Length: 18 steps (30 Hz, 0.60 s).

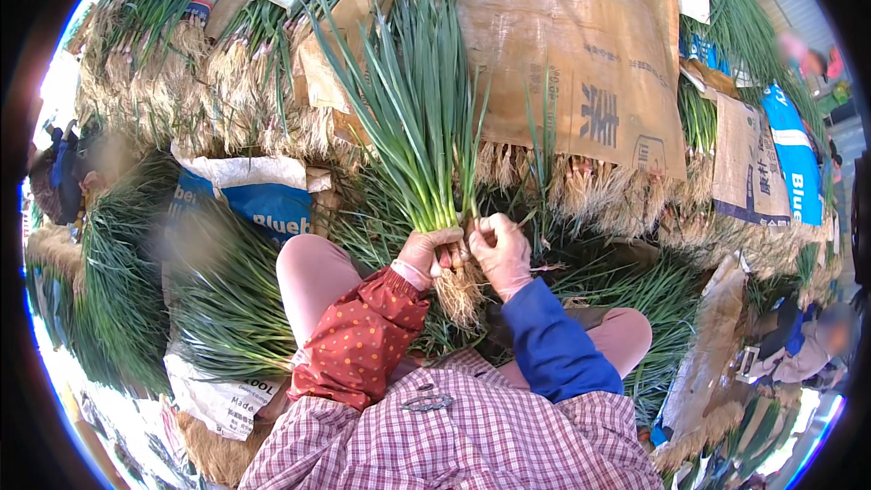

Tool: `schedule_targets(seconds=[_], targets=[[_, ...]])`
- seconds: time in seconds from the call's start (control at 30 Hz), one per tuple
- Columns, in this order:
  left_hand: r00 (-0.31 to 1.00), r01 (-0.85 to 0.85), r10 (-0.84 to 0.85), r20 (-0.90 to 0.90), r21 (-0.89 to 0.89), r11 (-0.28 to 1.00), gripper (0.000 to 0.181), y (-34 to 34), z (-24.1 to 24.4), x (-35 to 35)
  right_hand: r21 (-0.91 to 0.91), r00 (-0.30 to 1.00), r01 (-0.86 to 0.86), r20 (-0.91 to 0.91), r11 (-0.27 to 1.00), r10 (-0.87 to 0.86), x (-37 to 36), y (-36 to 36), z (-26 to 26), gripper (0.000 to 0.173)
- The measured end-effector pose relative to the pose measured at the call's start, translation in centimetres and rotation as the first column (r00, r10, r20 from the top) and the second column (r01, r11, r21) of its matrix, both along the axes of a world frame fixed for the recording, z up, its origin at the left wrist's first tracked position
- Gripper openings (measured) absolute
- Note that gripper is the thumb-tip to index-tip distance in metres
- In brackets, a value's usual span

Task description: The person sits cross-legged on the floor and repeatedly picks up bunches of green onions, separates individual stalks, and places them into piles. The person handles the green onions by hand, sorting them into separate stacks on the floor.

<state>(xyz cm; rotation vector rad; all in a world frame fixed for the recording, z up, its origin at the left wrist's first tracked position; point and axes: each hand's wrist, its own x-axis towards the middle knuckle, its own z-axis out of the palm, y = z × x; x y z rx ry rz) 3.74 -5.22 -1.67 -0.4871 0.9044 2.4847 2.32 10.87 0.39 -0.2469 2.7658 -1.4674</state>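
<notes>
My left hand [427, 253] is wrapped around the pale lower stems of a bunch of green onions [430, 129]. The leaves fan away from me, and their stringy roots [459, 294] hang below the fist. Close beside it, my right hand [502, 253] has thumb and fingertips pinched together on a thin green onion stalk [471, 184] at the bunch's right edge. Its lower end is partly hidden by the fingers. Both hands are above my lap, between my bent knees.
Root-ended onion bundles lie under a brown printed sack [571, 61] ahead. Loose onion leaves [633, 299] spread at my right. More onions [228, 292] lie at my left, near a blue and white sack [252, 194]. Other people [803, 347] sit at the far right and far left.
</notes>
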Motion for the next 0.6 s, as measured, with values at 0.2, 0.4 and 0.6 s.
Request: schedule_targets(seconds=[0.2,0.4,0.6], targets=[[0.999,0.031,-0.034,0.025,0.105,0.994,0.03,-0.6,-0.9,1.0,-0.34,0.976,0.036,0.215,0.94,0.04,0.3,1.6,-2.8,0.011],[0.998,0.05,-0.056,0.018,0.246,0.968,0.037,-1.0,0.6,2.2,-0.646,0.689,0.54,0.707,0.54,0.157,-2.1,7.3,-1.6,0.014],[0.98,0.197,-0.192,-0.044,0.192,0.962,0.034,-0.6,-0.5,3.2,-0.715,0.713,0.347,0.621,0.607,0.325,0.7,0.2,3.5,0.014]])
